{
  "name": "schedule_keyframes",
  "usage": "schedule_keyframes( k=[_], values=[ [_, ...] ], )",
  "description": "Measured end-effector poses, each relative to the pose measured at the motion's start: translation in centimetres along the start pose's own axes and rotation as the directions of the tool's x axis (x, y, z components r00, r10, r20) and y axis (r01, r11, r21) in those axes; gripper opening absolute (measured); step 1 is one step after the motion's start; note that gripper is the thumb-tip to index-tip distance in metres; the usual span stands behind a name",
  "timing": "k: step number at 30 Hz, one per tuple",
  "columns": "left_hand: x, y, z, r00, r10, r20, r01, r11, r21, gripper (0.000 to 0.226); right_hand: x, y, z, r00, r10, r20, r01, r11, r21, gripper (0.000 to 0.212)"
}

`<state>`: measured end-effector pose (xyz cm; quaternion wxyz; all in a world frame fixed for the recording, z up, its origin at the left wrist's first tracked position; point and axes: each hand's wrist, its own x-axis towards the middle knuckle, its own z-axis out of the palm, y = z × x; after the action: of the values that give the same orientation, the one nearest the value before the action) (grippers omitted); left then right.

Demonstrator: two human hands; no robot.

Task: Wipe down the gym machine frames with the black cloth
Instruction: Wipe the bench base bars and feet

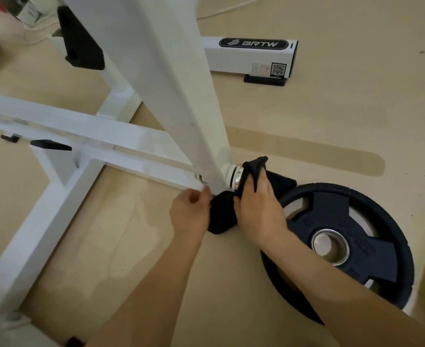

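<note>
We are mid-wipe at the foot of the white post: our right hand curls round the black cloth, bunched on the peg just right of the post, while our left hand lies curled at its lower end, grip unclear. The cloth runs up-right past the post's foot; next, we twist it round the peg

A dark weight plate is seen down on the beige floor, its steel-ringed centre hole turned upward. Just beyond it, a darker round-ended strip is marked across the floor. Up top, a thin white cable is trailed over the floor, and a small dark speck is spotted far right.
</note>
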<state>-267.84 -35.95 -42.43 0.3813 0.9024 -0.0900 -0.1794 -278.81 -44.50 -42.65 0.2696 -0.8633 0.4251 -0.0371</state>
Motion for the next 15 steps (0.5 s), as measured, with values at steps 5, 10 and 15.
schedule_keyframes(
  k=[5, 10, 15],
  values=[
    [-2.2, -0.4, 1.9, 0.925, 0.016, 0.379, -0.03, 0.999, 0.032, 0.024, -3.1, -0.2, 1.8, 0.991, -0.053, 0.12, 0.066, 0.992, -0.108, 0.018],
    [1.6, 0.9, -3.3, 0.762, 0.165, 0.626, -0.438, 0.843, 0.313, 0.034, -0.7, -1.9, 1.5, 0.98, -0.155, 0.123, 0.126, 0.967, 0.221, 0.022],
    [5.2, 3.5, -10.5, 0.703, 0.25, 0.666, -0.647, 0.613, 0.453, 0.014, -0.3, -5.3, 3.2, 0.879, -0.475, 0.042, 0.477, 0.876, -0.073, 0.053]
  ],
)
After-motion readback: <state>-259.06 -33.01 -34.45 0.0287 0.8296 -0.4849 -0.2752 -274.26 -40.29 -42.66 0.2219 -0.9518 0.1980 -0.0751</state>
